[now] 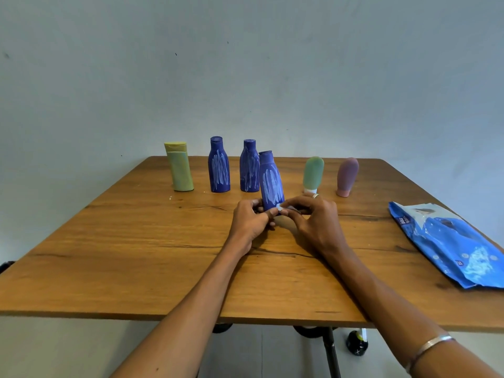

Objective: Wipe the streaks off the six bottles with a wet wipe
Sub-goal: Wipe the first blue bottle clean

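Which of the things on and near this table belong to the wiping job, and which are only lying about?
For the job:
- yellow bottle
- three blue bottles, streaked
- green bottle
- pink bottle
- small white wipe, pinched by left hand and right hand
- blue wipes pack

Lying about:
- dark object on the floor under the table

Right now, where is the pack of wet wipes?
In the head view the wipes pack lies flat at the table's right edge, right of both hands, nearest the pink bottle.
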Motion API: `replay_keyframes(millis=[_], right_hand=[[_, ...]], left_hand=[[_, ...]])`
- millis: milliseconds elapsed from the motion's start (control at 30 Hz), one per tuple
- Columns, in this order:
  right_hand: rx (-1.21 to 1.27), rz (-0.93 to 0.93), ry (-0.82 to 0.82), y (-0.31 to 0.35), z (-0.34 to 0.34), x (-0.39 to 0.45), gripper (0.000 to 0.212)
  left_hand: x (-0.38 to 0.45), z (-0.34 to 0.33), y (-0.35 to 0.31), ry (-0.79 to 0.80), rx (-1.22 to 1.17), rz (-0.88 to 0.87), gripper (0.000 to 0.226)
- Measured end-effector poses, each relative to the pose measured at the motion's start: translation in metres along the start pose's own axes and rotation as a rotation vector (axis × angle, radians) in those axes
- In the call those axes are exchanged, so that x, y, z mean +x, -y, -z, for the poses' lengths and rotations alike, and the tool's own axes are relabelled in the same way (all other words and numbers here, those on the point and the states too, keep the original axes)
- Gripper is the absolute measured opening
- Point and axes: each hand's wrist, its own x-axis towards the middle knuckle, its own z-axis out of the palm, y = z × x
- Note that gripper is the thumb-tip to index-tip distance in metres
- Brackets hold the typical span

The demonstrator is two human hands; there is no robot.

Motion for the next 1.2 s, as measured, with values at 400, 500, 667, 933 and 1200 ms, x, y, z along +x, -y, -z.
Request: replay_keyframes(millis=[400,500,667,933,1200], right_hand=[[0.016,-0.102,0.072,-0.001,0.004,0.000,0.013],[0.103,-0.052,-0.107,0.000,0.004,0.002,0.015],[0.170,-0.020,-0.187,0.000,0.005,0.002,0.019],[0.116,-0.034,-0.114,-0.003,0.004,0.002,0.017],[0.165,-0.022,-0.231,0.000,0.006,0.005,0.018]], left_hand=[[-0.002,0.003,-0.004,-0.003,0.074,-0.025,0.037],[-0.004,0.000,-0.006,0.058,0.109,-0.032,0.034],[-0.007,-0.003,-0.007,0.089,0.111,-0.041,0.033],[-0.008,-0.001,-0.010,0.051,0.203,-0.052,0.040],[-0.009,-0.004,-0.012,0.075,0.285,-0.122,0.036]])
